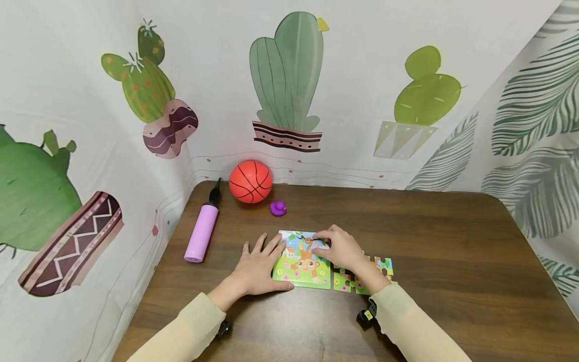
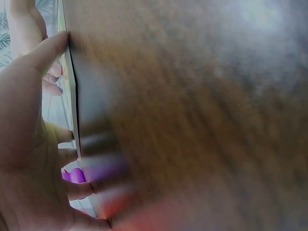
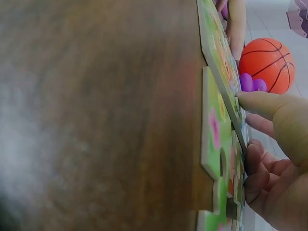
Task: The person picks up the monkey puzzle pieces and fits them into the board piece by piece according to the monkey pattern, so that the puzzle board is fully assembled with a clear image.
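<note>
A cartoon-monkey jigsaw puzzle board (image 1: 304, 275) lies flat on the brown table. My left hand (image 1: 258, 269) spreads its straight fingers along the board's left side, its thumb at the lower left corner. At the upper right of the board is my right hand (image 1: 341, 250), thumb and forefinger touching the picture; its other fingers curl in the right wrist view. Whether a piece is pinched there cannot be seen. Several joined puzzle pieces (image 1: 342, 282) lie just right of the board, partly under the right forearm; their green edge (image 3: 211, 130) shows in the right wrist view.
Behind the left hand are a red toy basketball (image 1: 251, 182) and a purple rubber duck (image 1: 278, 208). A pink hand pump (image 1: 202, 233) with a black nozzle lies at the table's left side. A cactus-print cloth (image 1: 353, 100) hangs behind the table (image 1: 452, 251).
</note>
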Demonstrator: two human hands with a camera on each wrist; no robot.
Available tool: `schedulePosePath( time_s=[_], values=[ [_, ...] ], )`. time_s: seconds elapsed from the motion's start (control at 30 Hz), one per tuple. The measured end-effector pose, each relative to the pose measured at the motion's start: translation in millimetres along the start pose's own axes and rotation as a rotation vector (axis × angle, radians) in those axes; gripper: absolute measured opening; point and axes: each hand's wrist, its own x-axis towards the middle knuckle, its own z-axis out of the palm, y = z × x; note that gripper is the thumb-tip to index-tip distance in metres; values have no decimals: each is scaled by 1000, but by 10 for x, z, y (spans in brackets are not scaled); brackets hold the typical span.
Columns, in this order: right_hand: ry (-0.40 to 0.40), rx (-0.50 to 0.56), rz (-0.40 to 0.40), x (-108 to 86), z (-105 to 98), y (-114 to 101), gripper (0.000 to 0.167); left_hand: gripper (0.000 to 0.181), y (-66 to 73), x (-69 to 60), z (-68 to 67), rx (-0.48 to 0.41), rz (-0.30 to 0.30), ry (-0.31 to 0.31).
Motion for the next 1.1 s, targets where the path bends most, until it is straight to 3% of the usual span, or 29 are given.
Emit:
schedulePosePath(
  time_s=[0.17, 0.4, 0.57, 0.77, 1.1],
  values=[
    [4, -31, -1, -9, 1, -1, 37, 116, 10, 6, -7, 8, 3, 7],
    [2, -262, -88, -203, 4, -100, 52, 117, 14, 0, -6, 2, 2, -3],
    [-55, -375, -124, -374, 20, -188, 64, 116, 0, 5, 13, 10, 3, 8],
    [-143, -417, -128, -493, 51, -267, 71, 116, -4, 1, 26, 24, -6, 5],
    [-140, -456, -66, -461, 131, -292, 77, 116, -7, 10, 33, 24, -2, 10]
  ],
)
